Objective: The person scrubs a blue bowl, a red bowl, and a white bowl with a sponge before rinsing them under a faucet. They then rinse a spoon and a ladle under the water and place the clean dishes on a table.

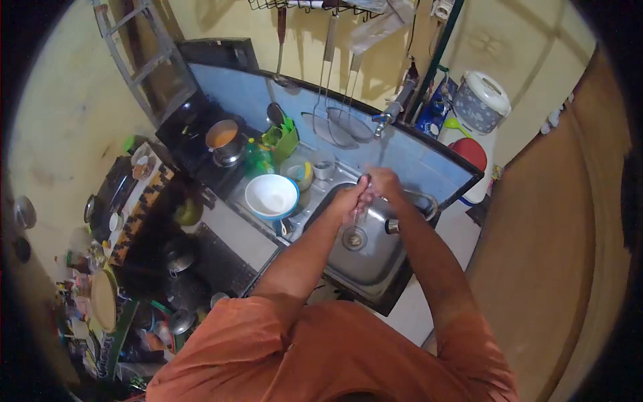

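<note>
Steel sink (375, 264), two hands joined over the basin.
Blue-rimmed white bowl (271, 195) on the counter just left of the sink. Left hand (351, 197) and right hand (383, 181) pressed together below the tap (388, 110), fingers curled round each other; hold on anything cannot be told. Thin pale streak (355, 216), water or slim utensil unclear, long axis running from the hands, pointing down at the drain (354, 238). Small metal cup (392, 226) beside the drain.

Sink (378, 264) basin open toward its near rim; white bowl (270, 195) crowds the counter left of the sink, tap (388, 112) and hanging ladles (353, 124) block behind it.
</note>
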Available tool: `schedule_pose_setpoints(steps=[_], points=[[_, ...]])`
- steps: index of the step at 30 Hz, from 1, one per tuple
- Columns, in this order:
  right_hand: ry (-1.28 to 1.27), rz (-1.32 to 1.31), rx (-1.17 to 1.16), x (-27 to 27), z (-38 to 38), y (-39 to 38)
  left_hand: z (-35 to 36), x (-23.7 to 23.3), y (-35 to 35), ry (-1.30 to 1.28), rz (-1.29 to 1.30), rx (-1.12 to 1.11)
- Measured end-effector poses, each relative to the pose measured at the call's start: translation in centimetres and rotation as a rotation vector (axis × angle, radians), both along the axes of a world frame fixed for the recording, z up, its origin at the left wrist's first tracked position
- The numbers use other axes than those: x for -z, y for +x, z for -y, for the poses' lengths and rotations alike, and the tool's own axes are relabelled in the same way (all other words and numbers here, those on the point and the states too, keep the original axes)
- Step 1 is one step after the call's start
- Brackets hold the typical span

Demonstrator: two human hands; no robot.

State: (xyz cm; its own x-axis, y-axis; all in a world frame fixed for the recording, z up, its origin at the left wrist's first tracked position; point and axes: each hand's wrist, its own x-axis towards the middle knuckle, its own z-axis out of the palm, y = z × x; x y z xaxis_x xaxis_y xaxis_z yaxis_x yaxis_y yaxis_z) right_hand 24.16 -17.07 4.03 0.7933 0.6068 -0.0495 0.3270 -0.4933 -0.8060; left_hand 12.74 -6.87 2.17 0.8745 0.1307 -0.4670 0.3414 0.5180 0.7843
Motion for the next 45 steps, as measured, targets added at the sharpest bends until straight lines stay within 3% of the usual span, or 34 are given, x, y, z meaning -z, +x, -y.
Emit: schedule_pose_setpoints(steps=[1,2,4,7,10,16,20,22,24,25,27,29,31,34,41,43,45], points=[[-0.022,-0.168,0.043,0.0,0.1,0.3,-0.3,0.6,0.0,-0.239,0.145,0.001],[0.216,-0.416,0.037,-0.1,0.7,0.5,-0.6,1.3,-0.1,-0.234,0.147,-0.007],[0.453,-0.666,0.028,0.2,1.4,0.7,-0.8,1.5,-0.6,-0.459,0.286,0.015],[0.429,-0.484,-0.102,-0.9,1.5,0.3,-1.0,2.3,0.0,-0.450,0.347,-0.036],[0.422,-0.575,-0.077,-3.5,1.2,-0.5,-1.2,0.7,0.0,-0.436,0.364,0.048],[0.292,-0.310,-0.084,-3.6,0.8,-0.4,-0.6,0.2,0.6,-0.327,0.322,-0.017],[0.315,-0.310,0.054,-3.3,0.8,-1.4,-0.7,-1.7,1.0,-0.240,0.338,-0.004],[0.320,-0.354,0.127,-1.9,1.0,-1.1,-1.0,-1.5,1.3,-0.073,0.323,0.042],[0.404,-0.204,0.201,-0.5,0.9,-0.8,-0.4,-2.1,1.6,-0.019,0.303,0.011],[0.404,-0.205,0.200,-0.8,1.4,-1.1,0.0,-2.5,1.6,0.033,0.280,-0.015],[0.302,-0.475,0.163,-2.3,2.5,-1.5,0.3,-3.1,1.3,0.052,0.269,0.005],[0.314,-0.486,0.130,-0.8,2.6,-0.8,0.7,-3.2,0.9,0.072,0.255,0.027],[0.327,-0.500,0.099,-1.0,2.6,-1.3,1.3,-2.7,1.2,0.046,0.446,0.097],[0.402,-0.443,0.086,-1.8,2.0,-3.0,1.7,-2.6,1.4,0.147,0.525,0.077],[0.522,-0.520,0.201,-2.7,1.3,-3.3,1.4,-3.1,0.8,0.128,0.411,0.045],[0.551,-0.493,0.205,-2.8,1.0,-3.4,0.8,-3.0,0.9,0.336,0.393,0.089],[0.593,-0.405,0.237,-3.0,0.5,-3.8,0.5,-2.9,0.8,0.358,0.405,0.078]])
